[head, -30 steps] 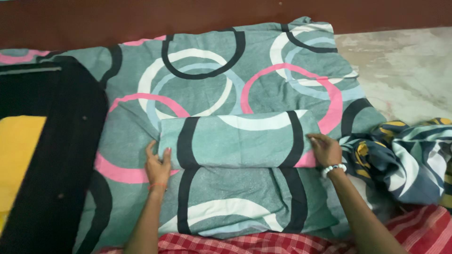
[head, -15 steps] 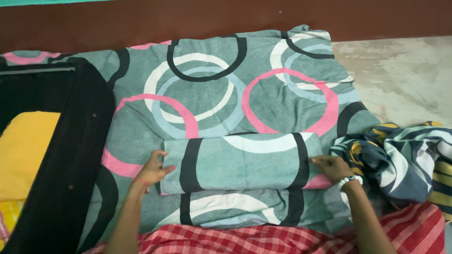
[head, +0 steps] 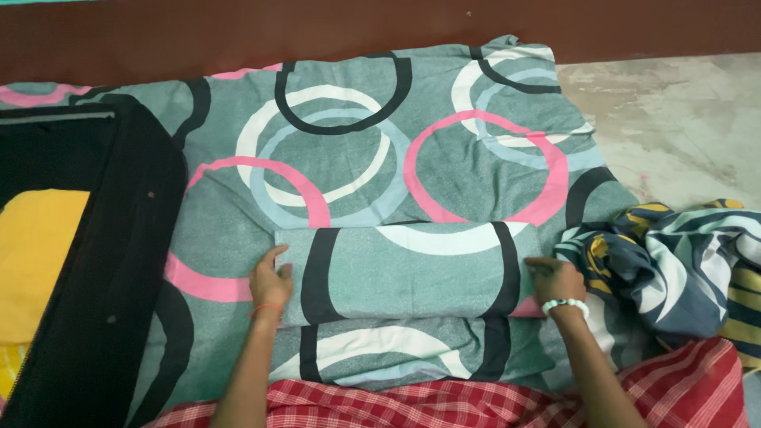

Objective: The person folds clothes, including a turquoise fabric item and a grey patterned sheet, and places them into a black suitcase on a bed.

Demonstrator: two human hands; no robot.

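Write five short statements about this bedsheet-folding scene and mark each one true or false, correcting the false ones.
1. The left hand rests at the left end of the folded sheet. True.
2. The right hand is lifted well clear of the fold. False: it presses on the fold's right end.
3. A white bead bracelet sits on the right wrist. True.
4. The crumpled striped cloth lies to the left of the fold. False: it lies to the right, beside the right hand.
5. The black bag at the left holds something red. False: yellow fabric shows inside it.
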